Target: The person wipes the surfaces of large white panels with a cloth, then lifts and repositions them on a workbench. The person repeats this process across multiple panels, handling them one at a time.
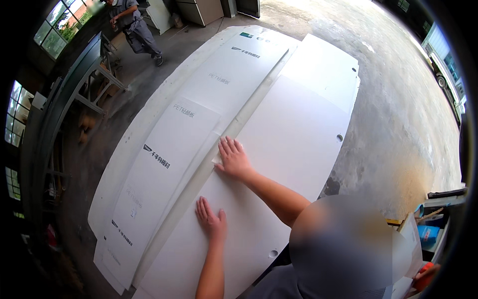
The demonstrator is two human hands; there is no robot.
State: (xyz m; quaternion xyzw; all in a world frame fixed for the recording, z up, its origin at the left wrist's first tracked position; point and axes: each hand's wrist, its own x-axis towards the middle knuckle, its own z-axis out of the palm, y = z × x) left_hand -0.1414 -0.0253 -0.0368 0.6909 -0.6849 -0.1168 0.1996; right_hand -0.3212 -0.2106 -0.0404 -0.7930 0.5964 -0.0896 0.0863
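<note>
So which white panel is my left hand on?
Your left hand rests on the large plain panel at right, nearest you; it shows no printing, unlike the printed panels to its left.

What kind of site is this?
Likely a workshop, perhaps for panel or furniture work: large white panels with round holes lie spread out, a long metal-framed bench stands at left, and the floor looks like bare concrete.

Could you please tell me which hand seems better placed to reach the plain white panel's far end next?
Probably the right hand: it lies flat farther up the plain white panel, near its left edge, while the left hand rests flat closer to the body.
</note>
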